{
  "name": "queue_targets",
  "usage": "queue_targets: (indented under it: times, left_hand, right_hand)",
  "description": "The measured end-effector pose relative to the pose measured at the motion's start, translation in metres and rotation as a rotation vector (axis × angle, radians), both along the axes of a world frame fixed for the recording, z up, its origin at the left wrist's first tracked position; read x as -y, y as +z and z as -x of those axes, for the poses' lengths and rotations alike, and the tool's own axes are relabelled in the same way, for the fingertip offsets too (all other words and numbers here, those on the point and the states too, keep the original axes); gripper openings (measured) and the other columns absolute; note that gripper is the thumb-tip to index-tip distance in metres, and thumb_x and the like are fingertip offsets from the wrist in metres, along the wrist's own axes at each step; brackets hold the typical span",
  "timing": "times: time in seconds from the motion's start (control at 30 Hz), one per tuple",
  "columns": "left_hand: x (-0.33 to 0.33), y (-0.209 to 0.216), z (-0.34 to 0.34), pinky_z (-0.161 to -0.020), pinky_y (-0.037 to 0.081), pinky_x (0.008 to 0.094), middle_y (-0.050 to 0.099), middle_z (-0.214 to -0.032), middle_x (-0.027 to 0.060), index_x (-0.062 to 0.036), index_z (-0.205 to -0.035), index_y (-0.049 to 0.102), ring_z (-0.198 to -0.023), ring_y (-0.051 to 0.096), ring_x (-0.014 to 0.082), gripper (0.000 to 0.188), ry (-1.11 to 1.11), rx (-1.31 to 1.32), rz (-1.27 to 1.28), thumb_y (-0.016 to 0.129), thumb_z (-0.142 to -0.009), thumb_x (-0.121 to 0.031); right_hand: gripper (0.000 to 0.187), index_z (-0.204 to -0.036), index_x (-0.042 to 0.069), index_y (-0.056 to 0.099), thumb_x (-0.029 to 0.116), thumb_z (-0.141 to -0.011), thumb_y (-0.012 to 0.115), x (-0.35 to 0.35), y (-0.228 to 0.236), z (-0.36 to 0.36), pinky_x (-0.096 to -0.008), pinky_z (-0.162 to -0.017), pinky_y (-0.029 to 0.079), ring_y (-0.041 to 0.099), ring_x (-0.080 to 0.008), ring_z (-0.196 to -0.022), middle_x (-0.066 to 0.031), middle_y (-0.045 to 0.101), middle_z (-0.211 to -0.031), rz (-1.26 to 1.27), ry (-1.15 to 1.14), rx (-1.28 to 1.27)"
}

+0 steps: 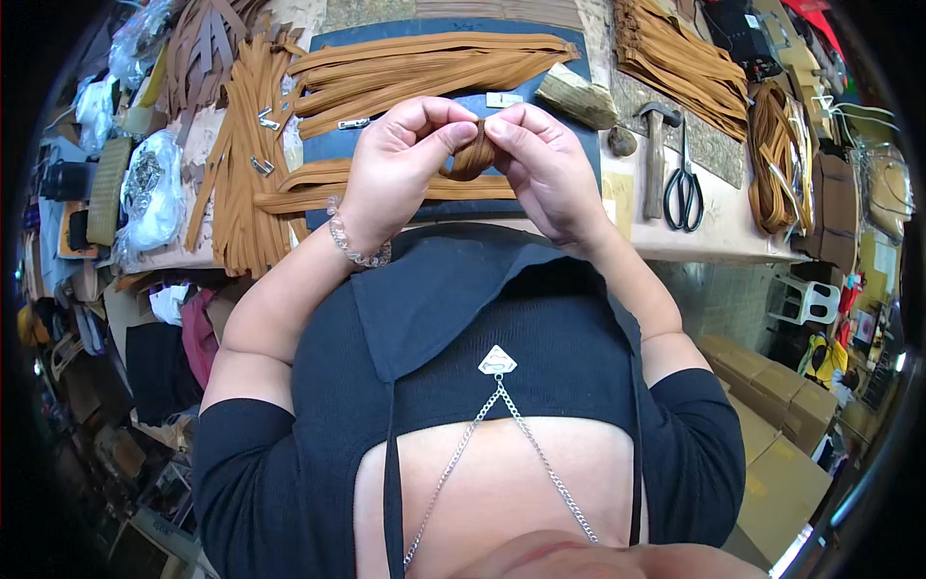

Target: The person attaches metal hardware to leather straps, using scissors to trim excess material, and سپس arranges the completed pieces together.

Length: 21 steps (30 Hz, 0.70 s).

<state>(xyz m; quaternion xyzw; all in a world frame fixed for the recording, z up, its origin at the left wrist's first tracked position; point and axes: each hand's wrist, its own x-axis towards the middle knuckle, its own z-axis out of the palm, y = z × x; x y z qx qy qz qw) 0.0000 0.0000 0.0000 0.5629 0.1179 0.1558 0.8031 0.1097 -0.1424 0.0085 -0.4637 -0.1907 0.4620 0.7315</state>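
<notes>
Both my hands meet over a dark blue board [333,145] and pinch a short brown zipper [473,160] that is bent into a loop. My left hand [410,154] grips it between thumb and forefinger. On the other side, my right hand [545,159] pinches it the same way, the fingertips nearly touching. Whether a small part sits between the fingertips cannot be made out. Long brown zipper strips [424,68] lie across the board behind my hands. A metal zipper slider [354,124] rests near my left hand, and a small pale tag [503,99] lies just beyond my fingers.
Right of the board are a wooden block [577,96], a round stone-like lump [622,143], a hammer [655,159] and black-handled scissors [684,188]. More zipper bundles [680,63] lie at the back right. Zipper strips [253,164] hang over the table's front edge at left, beside plastic bags [152,188].
</notes>
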Motion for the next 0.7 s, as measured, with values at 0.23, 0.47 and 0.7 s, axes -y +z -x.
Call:
queue_targets:
  times: [0.23, 0.47, 0.7]
  left_hand:
    - [0.0102, 0.0048, 0.0028, -0.08, 0.05, 0.0217, 0.068, -0.094, 0.0015, 0.0002, -0.099, 0.066, -0.087, 0.061, 0.0064, 0.007, 0.157, 0.087, -0.193, 0.064, -0.092, -0.002]
    - [0.0015, 0.0056, 0.0021, -0.08, 0.05, 0.0216, 0.066, -0.097, 0.0024, 0.0, -0.104, 0.065, -0.088, 0.06, 0.0071, 0.011, 0.182, 0.092, -0.297, 0.064, -0.094, -0.004]
    - [0.0021, 0.0013, 0.0049, -0.086, 0.048, 0.0247, 0.064, -0.104, 0.004, -0.0021, -0.131, 0.05, -0.094, 0.059, 0.0093, 0.039, -0.038, 0.032, -0.16, 0.042, -0.106, -0.032]
  right_hand:
    - [0.011, -0.097, 0.004, 0.062, 0.014, -0.098, 0.057, -0.0032, 0.0009, 0.0098, -0.0254, -0.078, 0.047, 0.057, -0.0092, -0.083, -0.0024, 0.063, -0.093, -0.086, -0.076, -0.19]
    - [0.017, -0.103, 0.002, 0.065, 0.016, -0.1, 0.056, -0.0055, 0.0034, 0.0121, -0.0245, -0.081, 0.047, 0.058, -0.0098, -0.085, -0.0031, 0.064, -0.093, -0.101, -0.131, -0.015]
    - [0.023, -0.112, -0.001, 0.068, 0.016, -0.098, 0.06, -0.0035, 0.0008, 0.0099, -0.0247, -0.081, 0.049, 0.059, -0.0101, -0.085, -0.0036, 0.066, -0.094, -0.05, -0.181, 0.045]
